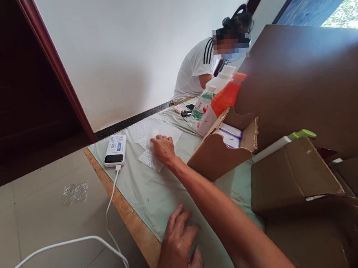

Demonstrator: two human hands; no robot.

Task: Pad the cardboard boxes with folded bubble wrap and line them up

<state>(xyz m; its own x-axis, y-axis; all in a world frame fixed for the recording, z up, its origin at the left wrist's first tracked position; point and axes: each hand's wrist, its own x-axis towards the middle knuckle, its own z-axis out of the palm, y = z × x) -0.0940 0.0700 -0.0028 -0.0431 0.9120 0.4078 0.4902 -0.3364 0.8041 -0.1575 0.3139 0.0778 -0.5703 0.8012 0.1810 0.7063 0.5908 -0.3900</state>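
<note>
Clear bubble-wrap sheet (155,146) is pressed flat by right hand (164,149), fingers spread; left hand (177,248) splayed, empty, on green-clothed counter (152,193). White-purple packets (230,135) seen in open brown cardboard box (220,155).

Both forearms are bare, with no sleeve in view. The left hand (177,248) and right hand (164,149) wear no gloves. No rings or watch show.

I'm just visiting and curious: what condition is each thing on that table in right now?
Right hand: flat, pressing on the bubble wrap.
Left hand: open, resting on the cloth.
Bubble wrap: spread flat.
Power bank: lying flat, cable plugged in.
Small box: open, tipped, packets inside.
Orange bottle: capped, leaning.
Large box: flaps open.
</note>
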